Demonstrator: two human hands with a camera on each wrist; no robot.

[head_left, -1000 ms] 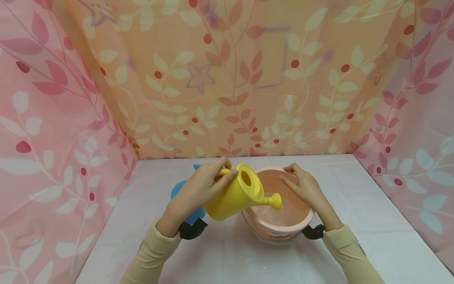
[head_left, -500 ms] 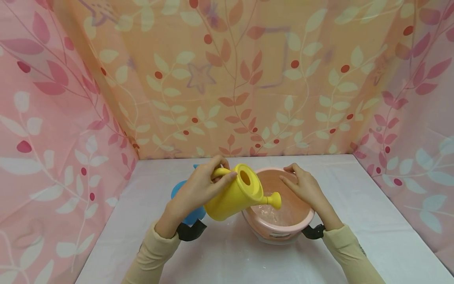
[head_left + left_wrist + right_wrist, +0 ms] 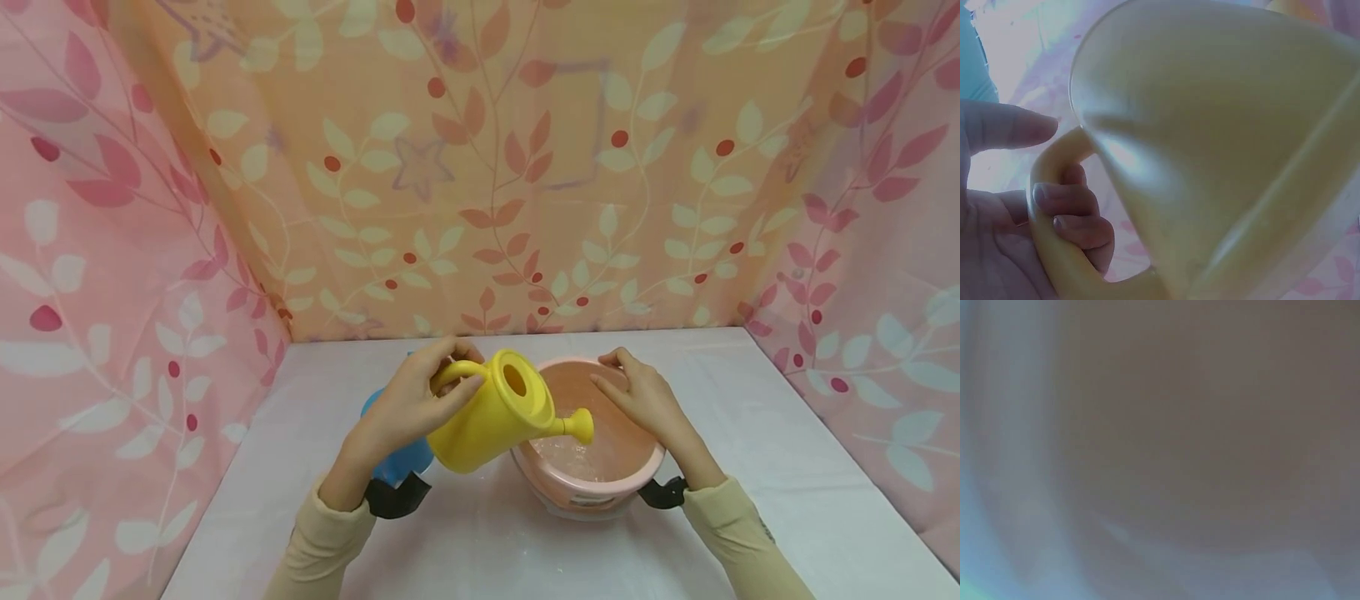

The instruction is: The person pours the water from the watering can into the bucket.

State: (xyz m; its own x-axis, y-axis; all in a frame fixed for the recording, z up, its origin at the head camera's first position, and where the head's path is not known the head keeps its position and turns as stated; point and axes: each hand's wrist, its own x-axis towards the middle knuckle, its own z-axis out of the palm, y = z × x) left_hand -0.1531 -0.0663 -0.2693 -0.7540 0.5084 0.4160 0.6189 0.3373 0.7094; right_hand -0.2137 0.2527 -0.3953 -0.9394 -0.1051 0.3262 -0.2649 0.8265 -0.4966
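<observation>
My left hand (image 3: 405, 404) grips the loop handle of a yellow plastic watering can (image 3: 476, 429). In the left wrist view, fingers (image 3: 1082, 231) curl through the handle (image 3: 1044, 215) beside the can's body. The can leans to the right, its round spout head (image 3: 580, 425) over the inside of a pink basin (image 3: 592, 485). Rippled water (image 3: 570, 457) shows at the basin's bottom. My right hand (image 3: 648, 404) holds the basin's far right rim, thumb on the inner side. The right wrist view is mostly a blur of the basin wall (image 3: 1197, 425).
A blue object (image 3: 408, 460) stands on the white tabletop (image 3: 465, 550), partly hidden behind the left hand and wrist. Small droplets dot the table in front of the basin. Floral cloth walls (image 3: 487, 183) enclose the back and both sides.
The left hand has shifted slightly left and back along the handle, baring more of it, and the can has moved a little left. Ripples have appeared in the basin's water. The right hand stays put.
</observation>
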